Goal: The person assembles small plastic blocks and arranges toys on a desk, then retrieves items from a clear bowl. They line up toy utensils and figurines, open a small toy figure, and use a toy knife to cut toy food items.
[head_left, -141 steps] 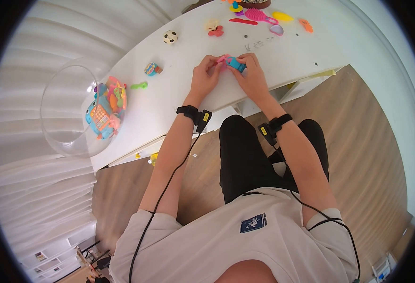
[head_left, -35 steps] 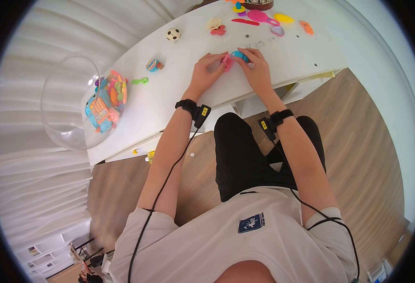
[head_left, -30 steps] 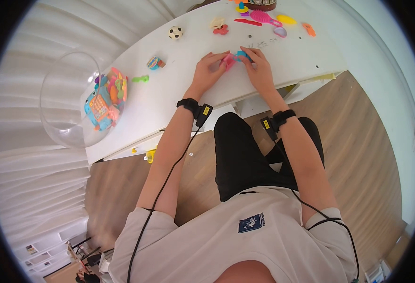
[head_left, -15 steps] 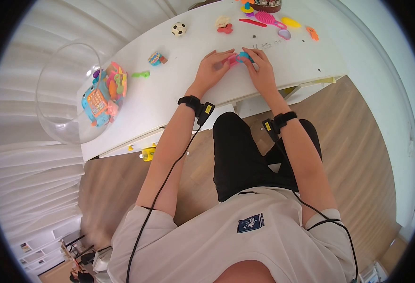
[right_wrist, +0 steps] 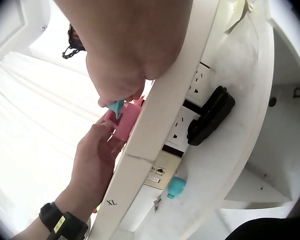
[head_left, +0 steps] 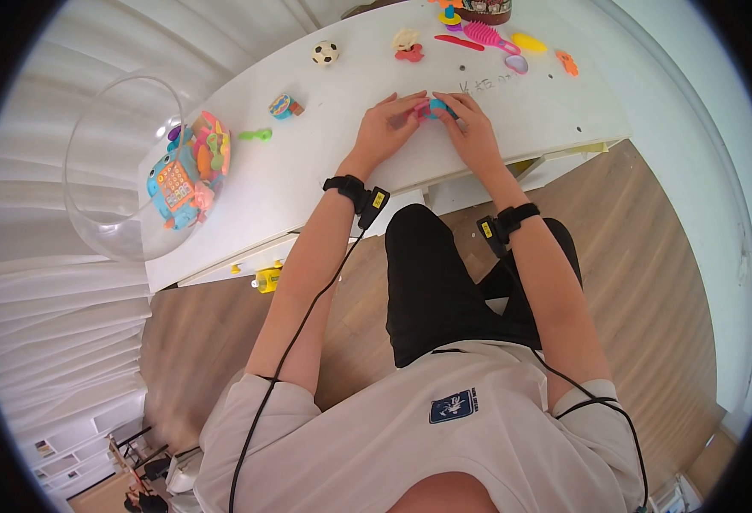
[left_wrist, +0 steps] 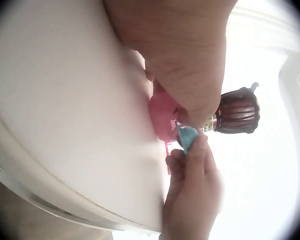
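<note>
Just above the white table (head_left: 325,154), my left hand (head_left: 383,130) grips a pink, hollow, box-like plastic piece (right_wrist: 126,123) between thumb and fingers. My right hand (head_left: 472,130) pinches a small light-blue plastic piece (left_wrist: 188,136) with thumb and fingertips. In the right wrist view the blue piece points into the open side of the pink one. The left wrist view shows the two pieces meeting, partly covered by fingers. Both hands are close together, near the table's front edge.
A clear round bowl (head_left: 102,231) lies at the left around a blue toy phone (head_left: 171,190). Beyond the hands are a soccer ball (head_left: 326,53), a pink hairbrush (head_left: 485,34) and a red knife (head_left: 460,42). A green piece (head_left: 255,134) and a blue-topped toy (head_left: 282,106) are at left.
The blue piece has turned in my right hand's fingers and come closer against the pink piece. My left hand keeps its grip on the pink piece. The head view has shifted slightly.
</note>
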Motion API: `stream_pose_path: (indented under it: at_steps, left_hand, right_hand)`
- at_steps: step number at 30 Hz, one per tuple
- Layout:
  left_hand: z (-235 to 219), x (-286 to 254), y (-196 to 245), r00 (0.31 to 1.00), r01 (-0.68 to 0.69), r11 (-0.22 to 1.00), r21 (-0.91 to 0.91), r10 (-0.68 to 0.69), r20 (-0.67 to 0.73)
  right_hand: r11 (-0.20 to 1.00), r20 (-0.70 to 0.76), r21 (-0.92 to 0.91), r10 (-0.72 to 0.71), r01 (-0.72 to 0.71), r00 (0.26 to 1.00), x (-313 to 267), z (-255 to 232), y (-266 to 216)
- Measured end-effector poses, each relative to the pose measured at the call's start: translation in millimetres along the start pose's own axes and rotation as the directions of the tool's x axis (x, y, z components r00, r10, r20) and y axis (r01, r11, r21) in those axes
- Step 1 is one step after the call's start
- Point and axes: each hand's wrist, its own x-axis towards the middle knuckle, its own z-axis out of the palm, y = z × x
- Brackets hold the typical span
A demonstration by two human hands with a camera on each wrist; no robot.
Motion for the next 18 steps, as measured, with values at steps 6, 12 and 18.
stream_pose_path:
  at_steps: [6,12,18]
  left_hand:
    - [1.0,0.7,-0.6,0.999,0.043,0.999,-0.031,-0.044,-0.018]
    - [3.1,1.1,4.2,0.996,0.078,0.997,0.014,-0.077,-0.036]
    - [7.1,-1.0,-3.6,0.987,0.131,0.991,-0.019,-0.132,-0.095]
  right_hand:
    - [1.000,0.030,0.001,0.007,-0.007,1.000,-0.8,1.8,-5.0]
    - [0.999,-0.112,-0.020,0.026,-0.029,0.993,-4.6,7.9,-0.5]
    - [0.996,-0.127,-0.056,-0.073,0.067,0.989,-7.1,10.4,0.3]
